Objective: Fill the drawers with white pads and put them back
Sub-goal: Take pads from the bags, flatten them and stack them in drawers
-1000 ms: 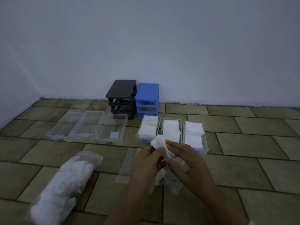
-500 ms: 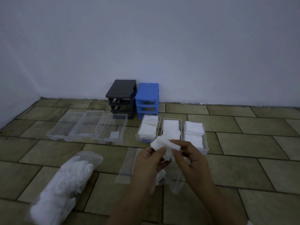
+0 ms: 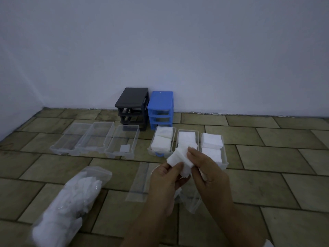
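From the head view, both hands meet over the tiled floor (image 3: 267,184) with a small stack of white pads (image 3: 179,158) between them: the left hand (image 3: 164,182) pinches the near edge with thumb on top, and the right hand (image 3: 204,168) has thumb and fingertips curled round the far side, as if squaring or splitting the stack. Under the hands lies a limp clear bag (image 3: 188,202), apparently the one the pads came from, and a fuller bag of pads (image 3: 67,202) lies at the left. Farther off, three clear drawers (image 3: 223,163) on the right already hold pads in two piles each; three drawers (image 3: 58,148) on the left are nearly bare, the nearest to the middle holding one pad (image 3: 124,148). Behind them stand a black frame (image 3: 132,97) and a blue frame (image 3: 161,99), side by side against the wall, their slots open. The pads look feather-light, soft and floppy, likely to cling together and slide apart if held loosely. I judge a flat pinch across the whole stack's edges, thumb above and fingers beneath, would keep them aligned while lowering them into a left drawer. The drawers look light and stiff, best taken by the front lip.
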